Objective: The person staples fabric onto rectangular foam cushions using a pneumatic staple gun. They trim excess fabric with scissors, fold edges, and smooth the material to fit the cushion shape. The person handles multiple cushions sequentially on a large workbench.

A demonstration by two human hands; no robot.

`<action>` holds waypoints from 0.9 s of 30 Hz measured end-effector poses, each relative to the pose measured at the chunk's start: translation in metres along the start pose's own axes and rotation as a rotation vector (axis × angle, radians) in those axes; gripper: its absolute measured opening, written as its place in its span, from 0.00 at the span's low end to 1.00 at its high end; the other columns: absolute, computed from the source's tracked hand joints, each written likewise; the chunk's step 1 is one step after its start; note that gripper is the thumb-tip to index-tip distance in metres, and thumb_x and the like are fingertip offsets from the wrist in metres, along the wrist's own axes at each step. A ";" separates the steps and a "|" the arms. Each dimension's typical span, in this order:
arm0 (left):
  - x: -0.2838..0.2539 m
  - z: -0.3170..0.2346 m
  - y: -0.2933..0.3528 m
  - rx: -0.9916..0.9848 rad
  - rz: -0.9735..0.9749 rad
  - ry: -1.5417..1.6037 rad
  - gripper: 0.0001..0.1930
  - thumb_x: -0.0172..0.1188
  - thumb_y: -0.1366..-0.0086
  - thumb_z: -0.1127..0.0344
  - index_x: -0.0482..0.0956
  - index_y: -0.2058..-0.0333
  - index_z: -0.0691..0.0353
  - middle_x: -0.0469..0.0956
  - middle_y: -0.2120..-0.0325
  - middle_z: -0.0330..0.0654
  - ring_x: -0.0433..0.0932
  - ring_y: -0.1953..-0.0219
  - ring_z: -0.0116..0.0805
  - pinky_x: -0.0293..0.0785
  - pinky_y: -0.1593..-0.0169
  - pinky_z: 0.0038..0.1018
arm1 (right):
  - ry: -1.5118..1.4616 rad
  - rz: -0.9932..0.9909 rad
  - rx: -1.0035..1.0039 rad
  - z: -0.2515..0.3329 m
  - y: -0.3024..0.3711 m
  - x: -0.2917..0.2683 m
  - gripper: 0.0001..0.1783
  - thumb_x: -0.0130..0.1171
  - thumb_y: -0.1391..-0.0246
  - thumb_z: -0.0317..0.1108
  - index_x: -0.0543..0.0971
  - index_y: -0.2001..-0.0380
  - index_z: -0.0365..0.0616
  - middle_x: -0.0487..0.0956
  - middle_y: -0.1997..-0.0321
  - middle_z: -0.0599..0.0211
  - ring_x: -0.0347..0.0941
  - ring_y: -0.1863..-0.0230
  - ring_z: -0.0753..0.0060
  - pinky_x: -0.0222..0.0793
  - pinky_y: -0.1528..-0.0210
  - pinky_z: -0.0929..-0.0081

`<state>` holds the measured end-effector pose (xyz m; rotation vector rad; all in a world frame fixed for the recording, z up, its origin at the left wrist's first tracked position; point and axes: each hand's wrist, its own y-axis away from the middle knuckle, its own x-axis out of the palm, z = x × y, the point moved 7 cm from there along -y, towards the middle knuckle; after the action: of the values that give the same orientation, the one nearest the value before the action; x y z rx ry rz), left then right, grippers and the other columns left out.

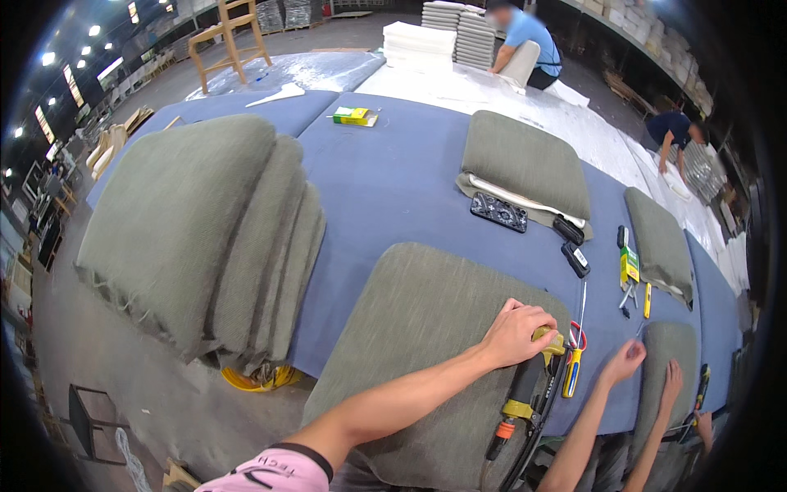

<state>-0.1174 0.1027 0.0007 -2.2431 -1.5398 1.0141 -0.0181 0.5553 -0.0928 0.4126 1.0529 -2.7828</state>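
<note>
My left hand (518, 333) reaches in from the lower left, past a pink sleeve. Its fingers are curled over the yellow head of a pneumatic staple gun (518, 398) with a black body and an orange fitting. The gun rests along the right edge of a grey-green upholstered cushion (418, 328) in front of me. My right hand is not in view. Beside the gun lie a screwdriver with a yellow and blue handle (571, 375) and red-handled scissors (580, 334), partly hidden.
Grey-green cushions (180, 221) are stacked at the left of the blue table (385, 180). Another cushion (525, 160) lies beyond, beside a patterned phone (498, 212). Close on the right, a co-worker's hands (627, 361) are at a cushion (670, 353). Further people work at the back.
</note>
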 end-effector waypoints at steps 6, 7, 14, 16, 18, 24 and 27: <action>0.007 -0.038 0.005 0.076 0.086 -0.461 0.14 0.64 0.25 0.54 0.89 0.59 0.58 0.87 0.63 0.42 0.85 0.56 0.43 0.70 0.44 0.44 | 0.414 0.469 -0.215 0.077 0.142 -0.155 0.18 0.64 0.35 0.25 0.83 0.43 0.38 0.83 0.58 0.56 0.81 0.57 0.53 0.77 0.50 0.55; 0.003 -0.054 0.009 0.096 0.092 -0.599 0.15 0.63 0.24 0.52 0.89 0.60 0.58 0.87 0.63 0.44 0.84 0.55 0.44 0.71 0.44 0.45 | 0.400 0.527 -0.269 0.083 0.153 -0.172 0.17 0.63 0.37 0.24 0.85 0.45 0.38 0.82 0.60 0.55 0.80 0.58 0.51 0.77 0.51 0.54; 0.027 -0.065 0.028 0.024 0.268 -0.697 0.31 0.58 0.23 0.36 0.90 0.56 0.64 0.87 0.59 0.48 0.82 0.49 0.49 0.73 0.45 0.50 | 0.006 0.441 0.100 0.094 0.172 -0.244 0.10 0.63 0.38 0.24 0.89 0.55 0.36 0.84 0.62 0.63 0.81 0.61 0.67 0.77 0.55 0.67; 0.039 -0.068 0.036 0.002 0.260 -0.783 0.33 0.57 0.23 0.34 0.90 0.56 0.64 0.87 0.58 0.48 0.82 0.49 0.49 0.73 0.46 0.50 | -0.135 0.427 0.246 0.094 0.176 -0.251 0.09 0.65 0.31 0.27 0.88 0.54 0.34 0.85 0.61 0.72 0.77 0.62 0.79 0.73 0.57 0.75; 0.037 -0.073 0.053 0.030 0.090 -0.724 0.31 0.57 0.22 0.38 0.90 0.61 0.64 0.87 0.59 0.50 0.84 0.49 0.50 0.77 0.49 0.50 | -0.287 0.442 0.399 0.127 0.185 -0.259 0.09 0.65 0.27 0.30 0.88 0.53 0.35 0.82 0.63 0.76 0.75 0.63 0.83 0.70 0.60 0.79; 0.016 -0.066 0.043 0.055 0.131 -0.479 0.23 0.58 0.22 0.47 0.87 0.65 0.63 0.86 0.68 0.55 0.86 0.63 0.61 0.82 0.56 0.55 | -0.469 0.492 0.344 0.202 0.193 -0.267 0.08 0.67 0.26 0.31 0.85 0.52 0.36 0.81 0.61 0.78 0.73 0.62 0.85 0.71 0.58 0.81; 0.002 -0.065 0.046 0.038 0.038 -0.322 0.20 0.58 0.22 0.51 0.85 0.64 0.63 0.86 0.67 0.56 0.87 0.61 0.60 0.81 0.57 0.53 | -0.435 0.455 0.246 0.230 0.196 -0.265 0.08 0.66 0.26 0.31 0.85 0.52 0.37 0.83 0.60 0.77 0.75 0.60 0.85 0.73 0.56 0.79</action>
<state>-0.0407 0.0969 0.0222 -2.1714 -1.5856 1.4617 0.2314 0.2642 0.0293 0.0483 0.4533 -2.4286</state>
